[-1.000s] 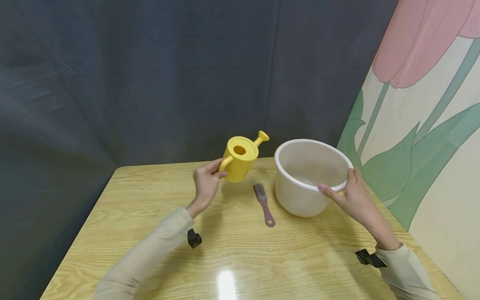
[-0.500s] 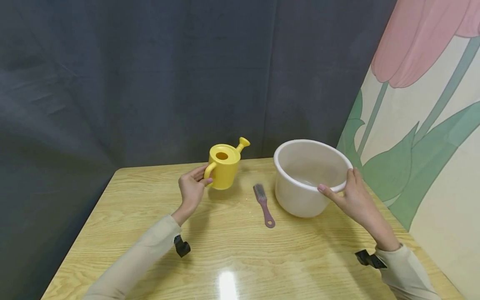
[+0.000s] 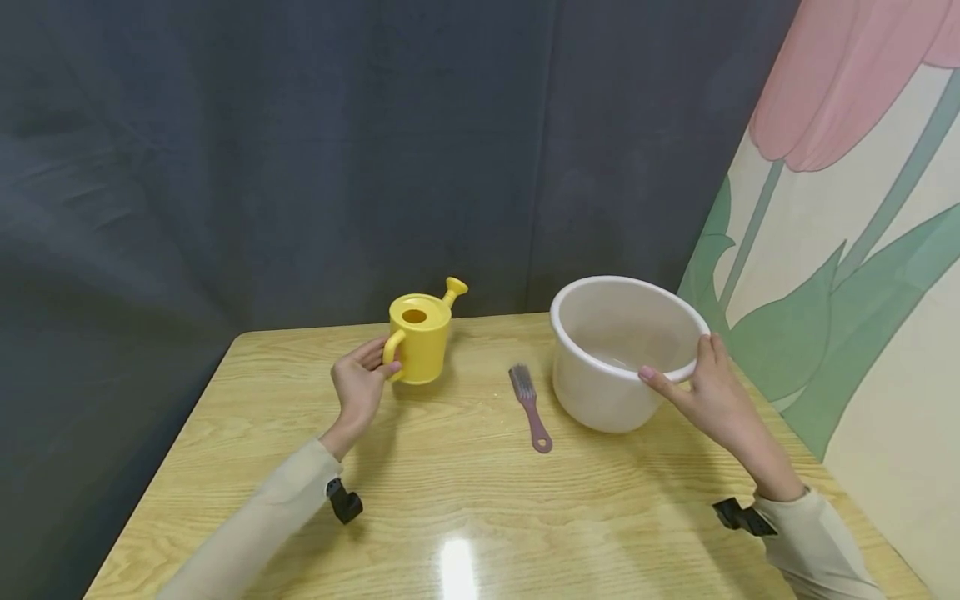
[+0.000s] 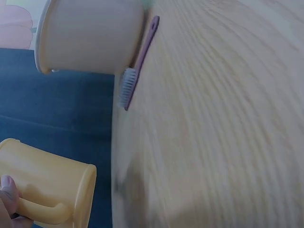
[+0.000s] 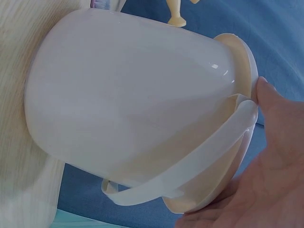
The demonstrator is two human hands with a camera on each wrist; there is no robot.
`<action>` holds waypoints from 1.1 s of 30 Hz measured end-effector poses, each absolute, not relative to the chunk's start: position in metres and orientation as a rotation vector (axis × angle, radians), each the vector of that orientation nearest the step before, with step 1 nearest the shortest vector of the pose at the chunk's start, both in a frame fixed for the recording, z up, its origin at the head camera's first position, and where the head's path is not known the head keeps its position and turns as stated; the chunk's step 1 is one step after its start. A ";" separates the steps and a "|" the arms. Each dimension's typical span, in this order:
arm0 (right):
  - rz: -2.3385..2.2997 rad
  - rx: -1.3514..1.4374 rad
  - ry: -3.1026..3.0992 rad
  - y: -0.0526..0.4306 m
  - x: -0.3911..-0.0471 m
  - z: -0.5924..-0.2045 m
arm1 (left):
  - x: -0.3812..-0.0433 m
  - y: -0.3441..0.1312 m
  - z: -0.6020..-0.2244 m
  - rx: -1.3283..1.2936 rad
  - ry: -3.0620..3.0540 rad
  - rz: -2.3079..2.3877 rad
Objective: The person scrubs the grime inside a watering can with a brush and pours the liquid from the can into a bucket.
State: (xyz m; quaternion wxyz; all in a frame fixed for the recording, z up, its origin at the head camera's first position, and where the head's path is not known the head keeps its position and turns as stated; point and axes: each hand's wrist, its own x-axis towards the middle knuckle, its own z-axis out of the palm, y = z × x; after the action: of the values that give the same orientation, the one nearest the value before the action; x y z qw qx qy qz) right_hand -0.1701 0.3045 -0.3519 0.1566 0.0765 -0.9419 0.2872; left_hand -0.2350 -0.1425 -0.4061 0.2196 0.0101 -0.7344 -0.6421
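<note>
My left hand (image 3: 358,385) pinches the handle of a yellow toy watering can (image 3: 423,346). The can is upright, with its spout pointing to the back right, and a strip of blue curtain shows between its base and the tabletop in the left wrist view. My right hand (image 3: 716,404) grips the rim of a white bucket (image 3: 600,400), thumb at the near side and fingers at the right. In the right wrist view the bucket's carrying handle (image 5: 185,166) hangs down along its outside. Between can and bucket lies a brush (image 3: 531,412) with a purple handle and grey bristles.
The wooden table (image 3: 480,492) carries the bucket and brush. A dark blue curtain (image 3: 300,167) hangs behind its back edge. On the right stands a wall (image 3: 900,358) painted with pink tulips and green leaves.
My left hand has carried the watering can to the left and slightly down, away from the bucket. My right hand keeps its hold on the bucket, which stays in place, as does the brush.
</note>
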 end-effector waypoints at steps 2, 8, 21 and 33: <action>0.822 0.212 -2.697 0.305 -0.169 -0.352 | -0.233 -0.146 -0.408 0.042 -2.029 -1.782; 0.813 0.187 -2.728 0.306 -0.169 -0.352 | -0.225 -0.159 -0.413 0.088 -2.066 -1.760; 0.811 0.200 -2.701 0.306 -0.170 -0.352 | -0.208 -0.183 -0.425 0.197 -2.021 -1.740; 0.822 0.223 -2.678 0.305 -0.170 -0.354 | -0.194 -0.200 -0.433 0.361 -1.936 -1.840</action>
State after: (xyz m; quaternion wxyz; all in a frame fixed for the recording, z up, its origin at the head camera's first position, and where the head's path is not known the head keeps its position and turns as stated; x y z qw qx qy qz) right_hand -0.1698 0.3054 -0.3539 0.1650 0.0783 -0.9400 0.2883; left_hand -0.1942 -0.2005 -0.4333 0.2213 0.1307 -0.7005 -0.6658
